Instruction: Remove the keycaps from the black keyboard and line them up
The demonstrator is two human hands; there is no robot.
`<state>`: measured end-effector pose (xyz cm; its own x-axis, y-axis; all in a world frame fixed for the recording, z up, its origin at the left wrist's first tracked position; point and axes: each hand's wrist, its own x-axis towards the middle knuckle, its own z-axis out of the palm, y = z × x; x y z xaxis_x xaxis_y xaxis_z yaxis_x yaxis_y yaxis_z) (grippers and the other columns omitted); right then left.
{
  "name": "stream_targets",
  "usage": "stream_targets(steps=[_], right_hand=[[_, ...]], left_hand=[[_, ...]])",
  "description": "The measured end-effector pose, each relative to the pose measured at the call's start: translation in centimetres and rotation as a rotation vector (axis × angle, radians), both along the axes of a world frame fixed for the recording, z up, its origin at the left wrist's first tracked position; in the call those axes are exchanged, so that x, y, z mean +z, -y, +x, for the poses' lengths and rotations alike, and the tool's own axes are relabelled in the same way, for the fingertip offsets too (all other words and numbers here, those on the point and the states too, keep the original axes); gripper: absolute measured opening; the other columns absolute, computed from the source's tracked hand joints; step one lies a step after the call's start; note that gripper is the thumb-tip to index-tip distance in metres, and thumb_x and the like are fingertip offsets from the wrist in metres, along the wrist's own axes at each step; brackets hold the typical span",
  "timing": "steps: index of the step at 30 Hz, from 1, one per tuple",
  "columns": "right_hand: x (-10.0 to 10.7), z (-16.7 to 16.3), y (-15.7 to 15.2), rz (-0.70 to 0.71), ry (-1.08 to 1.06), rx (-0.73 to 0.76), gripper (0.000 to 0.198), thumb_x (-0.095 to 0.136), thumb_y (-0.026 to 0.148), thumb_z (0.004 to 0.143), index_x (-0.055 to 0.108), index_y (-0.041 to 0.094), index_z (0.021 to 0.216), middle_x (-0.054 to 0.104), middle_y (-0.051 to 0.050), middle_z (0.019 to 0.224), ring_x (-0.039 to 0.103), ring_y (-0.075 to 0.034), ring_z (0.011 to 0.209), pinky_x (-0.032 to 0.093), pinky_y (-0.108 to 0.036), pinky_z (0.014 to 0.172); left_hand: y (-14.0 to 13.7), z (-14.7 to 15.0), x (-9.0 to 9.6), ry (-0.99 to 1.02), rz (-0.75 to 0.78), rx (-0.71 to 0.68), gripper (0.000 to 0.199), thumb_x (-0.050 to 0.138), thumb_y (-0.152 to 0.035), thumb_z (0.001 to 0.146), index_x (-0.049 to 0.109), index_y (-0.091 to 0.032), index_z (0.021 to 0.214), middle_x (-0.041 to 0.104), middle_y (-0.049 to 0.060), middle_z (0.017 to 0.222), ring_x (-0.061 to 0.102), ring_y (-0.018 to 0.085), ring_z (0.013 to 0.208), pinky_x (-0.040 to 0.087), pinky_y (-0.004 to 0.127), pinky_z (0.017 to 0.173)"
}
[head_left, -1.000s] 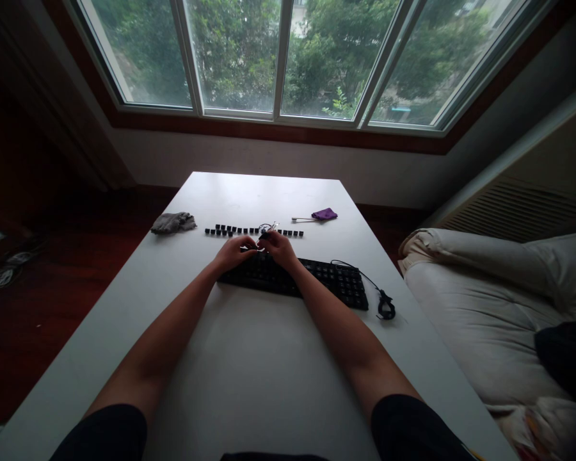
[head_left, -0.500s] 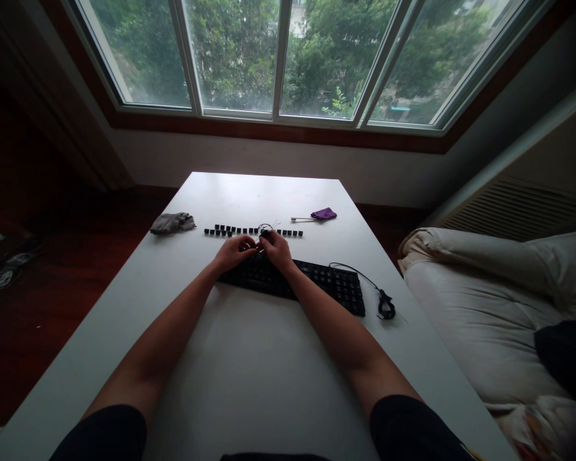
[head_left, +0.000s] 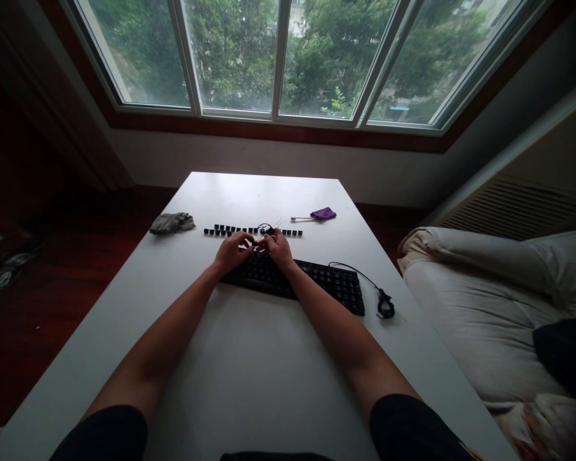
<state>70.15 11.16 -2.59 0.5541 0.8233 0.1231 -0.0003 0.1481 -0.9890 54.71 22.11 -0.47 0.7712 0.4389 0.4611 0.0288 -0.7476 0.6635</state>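
Over the left part of a black keyboard (head_left: pixel 336 279), my two hands meet with fingertips almost touching. A small dark piece (head_left: pixel 255 243), which looks like a keycap, is pinched by my left hand (head_left: pixel 233 251). My right hand (head_left: pixel 278 248) is closed on a thin wire tool (head_left: pixel 270 230) that has a dark part and fine wire ends pointing up and to the right. It resembles a wire keycap puller, though its full shape is hidden by the fingers. Just beyond the hands, loose black keycaps (head_left: pixel 228 229) stand in two rows on the table.
On the white table (head_left: pixel 249 358), a crumpled grey cloth (head_left: pixel 173 223) lies at left. A purple cloth (head_left: pixel 323 214) and a thin pale-handled brush-like stick (head_left: pixel 301 219) lie at the back right. The keyboard's coiled cable (head_left: pixel 386 305) rests at right. A pale sofa (head_left: pixel 475 307) stands beside the table.
My fingers have shifted slightly. The wire tool in my right hand has turned, its wire ends now farther right, and the small dark piece shows between my fingertips.
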Motion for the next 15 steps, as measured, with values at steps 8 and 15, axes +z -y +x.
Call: stream_targets(steps=[8,15], right_hand=[[-0.4,0.3,-0.1,0.001,0.015,-0.015,0.03,0.061,0.049,0.092,0.047,0.024,0.102,0.073,-0.001,0.08,0.072,-0.015,0.063,0.058,-0.025,0.054],[-0.6,0.3,-0.2,-0.006,0.023,-0.004,0.033,0.063,0.051,0.09,0.049,0.023,0.101,0.072,-0.001,0.08,0.071,-0.015,0.062,0.057,-0.025,0.054]], left_hand=[[-1.0,-0.4,0.2,-0.009,-0.024,0.258,0.035,0.061,-0.022,0.086,0.064,-0.024,0.12,0.074,0.003,0.105,0.067,0.015,0.076,0.054,0.029,0.075],[-2.8,-1.0,-0.4,-0.055,0.027,0.442,0.027,0.055,-0.028,0.092,0.07,-0.025,0.115,0.075,0.004,0.105,0.069,0.02,0.082,0.052,0.033,0.083]])
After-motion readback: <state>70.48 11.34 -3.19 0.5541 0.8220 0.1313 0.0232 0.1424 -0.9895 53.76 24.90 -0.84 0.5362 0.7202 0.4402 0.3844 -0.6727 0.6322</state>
